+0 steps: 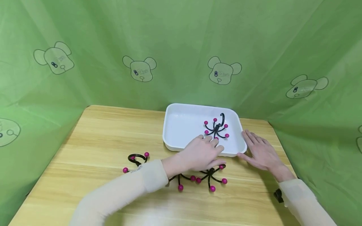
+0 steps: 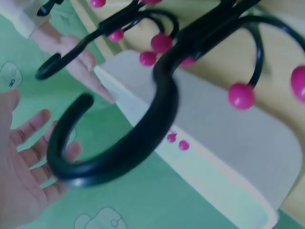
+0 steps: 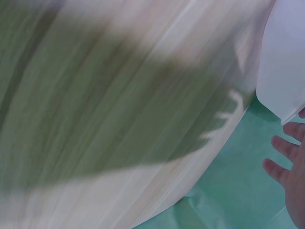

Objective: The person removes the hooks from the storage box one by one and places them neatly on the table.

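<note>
A black multi-arm hanging hook with pink ball tips [image 1: 217, 128] lies in the right part of the white tray [image 1: 181, 125]. My left hand [image 1: 202, 153] is over the tray's front edge, just short of that hook. In the left wrist view, the fingers of the left hand [image 2: 28, 167] are spread with nothing in them. My right hand [image 1: 261, 153] lies flat at the tray's right end, fingertips at the rim. Under and beside the left arm are three similar hooks: one at left [image 1: 135, 155], a middle one [image 1: 178, 179] partly hidden, and one at right [image 1: 210, 172].
The wooden table [image 1: 113, 131] carries the tray near its back edge. Green cloth [image 1: 181, 37] with printed bear heads hangs behind and at both sides. A small black piece [image 1: 278, 195] shows at the right wrist.
</note>
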`<state>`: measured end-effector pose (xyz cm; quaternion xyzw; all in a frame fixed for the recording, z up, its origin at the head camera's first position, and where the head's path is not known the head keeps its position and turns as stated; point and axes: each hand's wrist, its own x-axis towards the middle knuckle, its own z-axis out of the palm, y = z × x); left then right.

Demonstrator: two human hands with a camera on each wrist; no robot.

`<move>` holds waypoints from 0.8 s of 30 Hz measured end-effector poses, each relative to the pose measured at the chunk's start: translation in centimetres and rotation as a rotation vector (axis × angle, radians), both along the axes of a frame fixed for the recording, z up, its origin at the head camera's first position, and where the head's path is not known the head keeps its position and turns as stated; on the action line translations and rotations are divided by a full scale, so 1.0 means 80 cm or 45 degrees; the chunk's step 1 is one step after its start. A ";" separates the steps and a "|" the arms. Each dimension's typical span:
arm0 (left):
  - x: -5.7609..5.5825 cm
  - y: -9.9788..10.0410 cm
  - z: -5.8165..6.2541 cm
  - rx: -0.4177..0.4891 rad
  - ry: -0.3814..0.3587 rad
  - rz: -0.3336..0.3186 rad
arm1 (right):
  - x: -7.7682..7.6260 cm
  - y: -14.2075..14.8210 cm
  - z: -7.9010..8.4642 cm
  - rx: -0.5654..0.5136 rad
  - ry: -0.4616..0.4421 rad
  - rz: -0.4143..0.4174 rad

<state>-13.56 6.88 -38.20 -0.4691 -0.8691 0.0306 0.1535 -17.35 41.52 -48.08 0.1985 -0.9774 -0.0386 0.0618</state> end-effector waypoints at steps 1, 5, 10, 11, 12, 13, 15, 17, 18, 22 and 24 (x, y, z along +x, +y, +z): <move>-0.002 0.001 0.004 0.002 0.012 0.003 | 0.000 0.000 0.000 0.003 -0.002 -0.002; -0.014 0.008 0.018 0.006 0.045 0.017 | -0.001 0.002 0.001 0.014 -0.008 -0.007; -0.031 0.019 0.036 -0.037 -0.004 0.056 | -0.002 0.003 0.002 0.016 -0.010 0.001; -0.035 0.021 0.039 -0.050 -0.020 0.066 | -0.001 0.003 0.002 0.017 -0.012 0.001; -0.039 0.023 0.042 -0.056 -0.035 0.076 | -0.001 0.003 0.002 0.017 -0.014 0.000; -0.043 0.025 0.044 -0.059 -0.044 0.084 | -0.001 0.003 0.002 0.018 -0.015 0.000; -0.053 0.028 0.048 -0.066 -0.057 0.103 | -0.001 0.004 0.002 0.022 -0.019 -0.003; -0.062 0.031 0.049 -0.070 -0.068 0.126 | 0.000 0.004 0.001 0.025 -0.021 -0.003; -0.067 0.032 0.050 -0.067 -0.077 0.136 | 0.000 0.004 0.001 0.025 -0.022 -0.003; -0.086 0.036 0.049 -0.069 -0.140 0.187 | 0.000 0.003 0.000 0.030 -0.028 -0.007; -0.095 0.037 0.047 -0.071 -0.174 0.214 | -0.001 0.003 0.001 0.031 -0.033 -0.009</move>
